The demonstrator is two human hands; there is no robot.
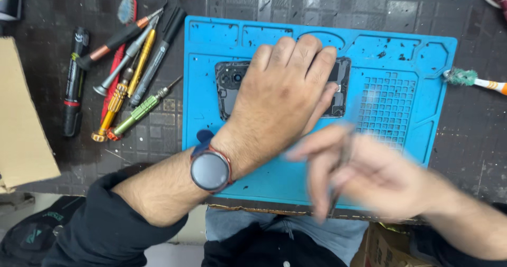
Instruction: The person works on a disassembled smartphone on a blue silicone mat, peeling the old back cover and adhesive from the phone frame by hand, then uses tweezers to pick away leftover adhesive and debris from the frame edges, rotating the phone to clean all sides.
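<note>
The left hand point(282, 90) lay flat, fingers spread, on a phone point(232, 85) that sat open-backed near the top of a blue mat point(222, 151) on the tabletop point(475, 135). The hand pinned the phone down rather than gripping it, and covered most of its middle; only the camera end at the left and a strip of the right end showed. A round watch point(210, 171) sat on that wrist.

The right hand point(364, 169) was blurred below and to the right of the phone, over the mat's lower edge. Its fingers were pinched on a thin dark tool point(340, 172), perhaps tweezers; the blur made its kind unclear.

By my reading, the back cover was already off, since the inner parts showed, so the opening stage looked done. Work inside appeared to be in hand, though what remained could not be told.

Left of the mat lay a cluster of screwdrivers point(132, 82) and a black marker point(74, 82). A green-bristled brush point(470, 79) rested at the mat's right edge.
</note>
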